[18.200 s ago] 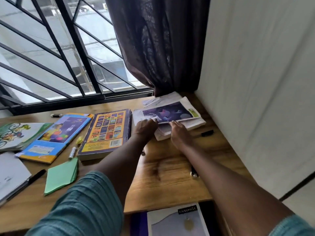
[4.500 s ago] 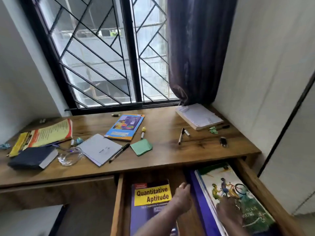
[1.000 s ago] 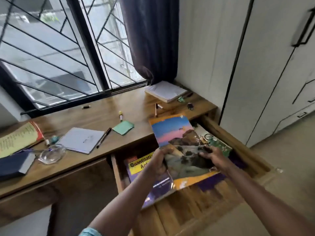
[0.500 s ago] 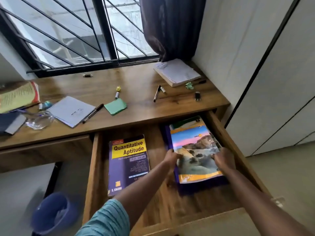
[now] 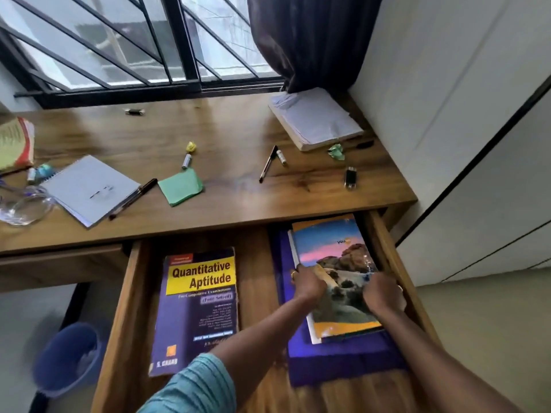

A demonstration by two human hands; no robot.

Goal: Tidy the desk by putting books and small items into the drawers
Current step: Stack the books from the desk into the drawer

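The wooden drawer (image 5: 384, 242) stands pulled out below the desk (image 5: 232, 135). On its right side a landscape-cover book (image 5: 334, 251) lies on top of a purple stack (image 5: 343, 353). My left hand (image 5: 307, 283) presses on the book's left edge and my right hand (image 5: 383, 295) on its right edge. A purple "Quantitative Aptitude" book (image 5: 199, 305) lies flat in the drawer's left half. On the desk remain a white book (image 5: 316, 119), a spiral notepad (image 5: 89, 189), green sticky notes (image 5: 180, 186) and pens (image 5: 268, 163).
A red and yellow book (image 5: 15, 143) sits at the desk's left edge beside a glass dish (image 5: 24, 205). A dark clip (image 5: 350, 177) and crumpled green paper (image 5: 337, 152) lie at right. A blue bin (image 5: 68, 357) stands on the floor at left. A white wall and cupboard close the right.
Both hands carried the landscape-cover book from above the drawer down onto the purple stack inside it; it now lies flat and pushed further in. The view has shifted closer.
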